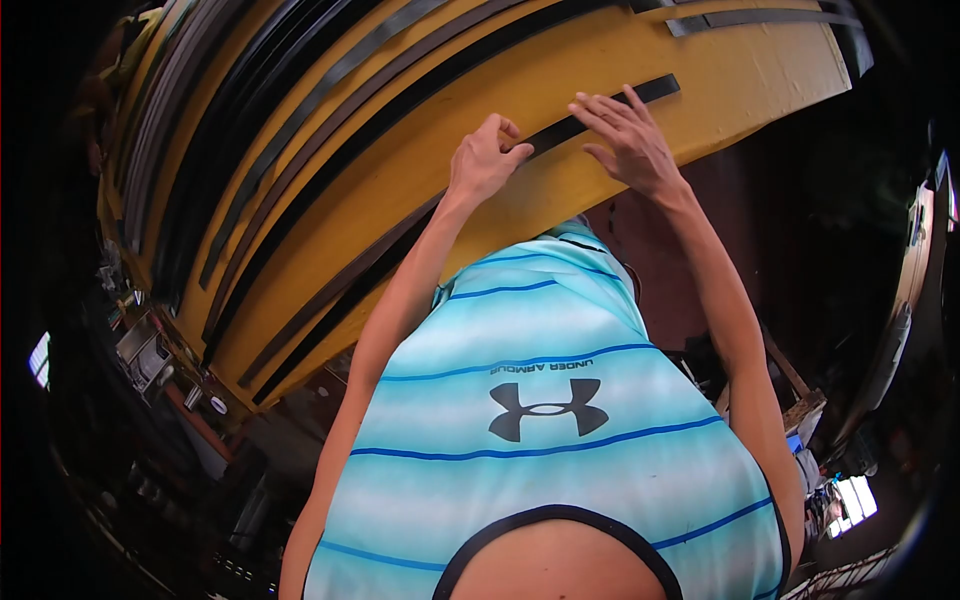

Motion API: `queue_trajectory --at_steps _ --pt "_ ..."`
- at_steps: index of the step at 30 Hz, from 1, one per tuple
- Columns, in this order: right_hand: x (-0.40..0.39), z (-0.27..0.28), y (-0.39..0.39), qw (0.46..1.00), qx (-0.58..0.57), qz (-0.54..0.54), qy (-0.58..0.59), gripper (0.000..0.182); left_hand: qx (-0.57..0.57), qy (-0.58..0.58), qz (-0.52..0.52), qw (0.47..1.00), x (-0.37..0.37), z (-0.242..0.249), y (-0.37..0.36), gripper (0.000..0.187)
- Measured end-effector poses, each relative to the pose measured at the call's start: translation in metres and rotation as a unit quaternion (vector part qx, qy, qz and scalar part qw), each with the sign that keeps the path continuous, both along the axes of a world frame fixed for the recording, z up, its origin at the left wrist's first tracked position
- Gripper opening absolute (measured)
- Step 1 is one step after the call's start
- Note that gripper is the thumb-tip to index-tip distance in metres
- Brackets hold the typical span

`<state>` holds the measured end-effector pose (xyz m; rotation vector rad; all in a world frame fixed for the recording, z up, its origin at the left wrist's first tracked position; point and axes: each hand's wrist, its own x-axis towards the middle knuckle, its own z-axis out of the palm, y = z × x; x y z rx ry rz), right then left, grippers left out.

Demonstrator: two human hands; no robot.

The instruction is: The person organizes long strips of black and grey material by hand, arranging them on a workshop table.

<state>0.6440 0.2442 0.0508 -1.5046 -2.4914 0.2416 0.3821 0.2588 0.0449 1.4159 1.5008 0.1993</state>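
Strip in hand: long, dark, flat, lying on the sloped yellow board. Its long axis runs from about 8 o'clock, low on the board's near edge, up to about 2 o'clock, where its end shows just past the right hand.

Left hand is curled closed, fingers pinched onto the strip roughly mid-length, thumb side toward the body. Right hand sits at 3 o'clock from the left, further along the same strip near its upper end; fingers are spread and open, fingertips pressing down flat on it rather than gripping (can't tell if the thumb hooks under the edge).

So both hands are on the one strip, in line with its long axis. The right is nearer the free upper end; the left is nearer the long run trailing toward 8 o'clock.

More dark strips lie parallel higher on the board, around 10 to 11 o'clock from the hands, well apart from them. Striped shirt fills the lower frame.
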Motion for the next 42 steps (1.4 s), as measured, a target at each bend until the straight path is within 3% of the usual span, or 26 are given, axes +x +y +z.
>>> queue_trajectory --at_steps 1,7,8,13,15,23,25,28,31,33,36,38,39,42 --pt "-0.012 0.001 0.002 0.995 -0.031 0.088 0.024 0.061 0.019 0.005 -0.004 1.0 0.001 0.0 0.002 0.037" --pt "-0.022 0.008 0.029 0.988 0.004 0.152 0.0 0.036 0.013 -0.055 0.02 0.998 -0.001 0.008 -0.003 0.031" --pt "-0.017 0.014 0.033 0.987 -0.053 0.15 -0.026 0.046 0.016 -0.055 0.019 0.998 -0.002 0.009 -0.003 0.031" --pt "0.022 0.017 0.045 0.986 -0.018 0.152 -0.063 0.046 0.0 -0.06 0.009 0.998 -0.005 0.018 -0.003 0.032" --pt "0.046 0.022 0.05 0.988 0.02 0.138 -0.07 0.037 -0.012 -0.065 0.016 0.998 -0.004 0.02 -0.003 0.032" --pt "0.147 0.017 0.064 0.991 -0.012 -0.008 -0.131 0.04 -0.017 -0.023 -0.02 0.999 0.025 0.009 0.012 0.03" --pt "0.14 0.019 0.059 0.99 0.048 -0.103 -0.089 0.043 0.01 -0.025 -0.032 0.999 0.041 0.008 0.02 0.025" --pt "0.086 -0.006 0.039 0.996 0.018 -0.088 0.014 0.05 -0.003 -0.048 -0.045 0.998 0.05 0.003 0.026 0.029" --pt "0.032 -0.036 0.016 0.985 0.028 -0.158 -0.065 0.055 -0.021 -0.084 -0.071 0.994 0.043 0.006 0.027 0.034" --pt "0.028 -0.048 0.01 0.98 0.027 -0.19 -0.046 0.056 -0.031 -0.106 -0.089 0.99 0.032 0.013 0.023 0.037" --pt "0.028 -0.058 0.008 0.974 0.029 -0.224 -0.022 0.057 0.007 -0.026 -0.131 0.991 0.021 0.025 0.021 0.04" --pt "0.031 -0.059 0.009 0.973 0.03 -0.23 -0.015 0.058 0.006 0.126 -0.216 0.968 0.012 0.03 0.022 0.044" --pt "0.034 -0.059 0.012 0.971 0.034 -0.237 -0.024 0.058 0.008 0.127 -0.217 0.968 0.004 0.034 0.024 0.044" --pt "0.045 -0.06 0.018 0.968 0.043 -0.245 -0.023 0.058 -0.162 0.025 -0.139 0.977 -0.022 0.041 0.023 0.035"
